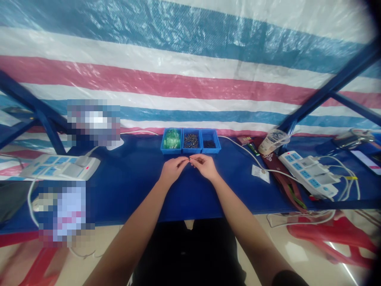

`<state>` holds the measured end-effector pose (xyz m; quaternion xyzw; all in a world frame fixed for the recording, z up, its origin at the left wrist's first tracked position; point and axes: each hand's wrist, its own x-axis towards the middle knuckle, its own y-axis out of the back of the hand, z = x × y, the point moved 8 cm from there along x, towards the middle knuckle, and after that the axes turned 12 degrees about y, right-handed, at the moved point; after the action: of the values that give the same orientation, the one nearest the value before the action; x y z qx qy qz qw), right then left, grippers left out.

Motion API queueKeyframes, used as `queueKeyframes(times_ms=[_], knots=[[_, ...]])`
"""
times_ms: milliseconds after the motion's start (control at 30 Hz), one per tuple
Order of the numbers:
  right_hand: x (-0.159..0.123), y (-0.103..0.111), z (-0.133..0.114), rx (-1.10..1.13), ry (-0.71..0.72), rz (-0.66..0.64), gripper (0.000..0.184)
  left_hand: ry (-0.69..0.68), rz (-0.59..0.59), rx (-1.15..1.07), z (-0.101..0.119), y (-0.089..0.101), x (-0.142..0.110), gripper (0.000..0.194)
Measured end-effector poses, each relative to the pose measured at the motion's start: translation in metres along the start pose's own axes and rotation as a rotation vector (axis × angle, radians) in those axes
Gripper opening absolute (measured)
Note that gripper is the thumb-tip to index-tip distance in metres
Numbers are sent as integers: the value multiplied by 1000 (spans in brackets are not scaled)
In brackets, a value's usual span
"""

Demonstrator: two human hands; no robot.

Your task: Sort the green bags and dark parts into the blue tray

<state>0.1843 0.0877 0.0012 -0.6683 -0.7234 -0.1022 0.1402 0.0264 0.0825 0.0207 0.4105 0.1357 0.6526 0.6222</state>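
Note:
My left hand (174, 169) and my right hand (204, 165) meet fingertip to fingertip above the blue table. Between them is a tiny dark piece (189, 159), pinched from both sides and too small to name. Just beyond my fingers, three small blue bins stand side by side. The left bin (171, 151) holds a clear green bag with pale bits inside. Small shiny metal parts (191, 140) fill much of the middle bin. Small black parts (210, 144) lie in the right bin.
White power strips (309, 174) with plugged cables lie on the right and left (64, 165). A plastic cup (272, 142), a brown strap bag (275, 171) and a small clear packet (260, 174) sit on the right. Blue frame posts rise at both sides; red stools (336, 234) stand below.

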Motion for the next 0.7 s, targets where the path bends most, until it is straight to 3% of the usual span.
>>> queueKeyframes(times_ms=[233,500,700], knots=[[0,0,0,-29,23,-22,31,-17,18,-15,1,0,-2,24],[-4,-11,-23,-157,180,-44,23,-31,3,27,4,0,-3,25],[-2,-9,-26,-191,198,-22,24,-35,-11,1,2,-2,-3,26]])
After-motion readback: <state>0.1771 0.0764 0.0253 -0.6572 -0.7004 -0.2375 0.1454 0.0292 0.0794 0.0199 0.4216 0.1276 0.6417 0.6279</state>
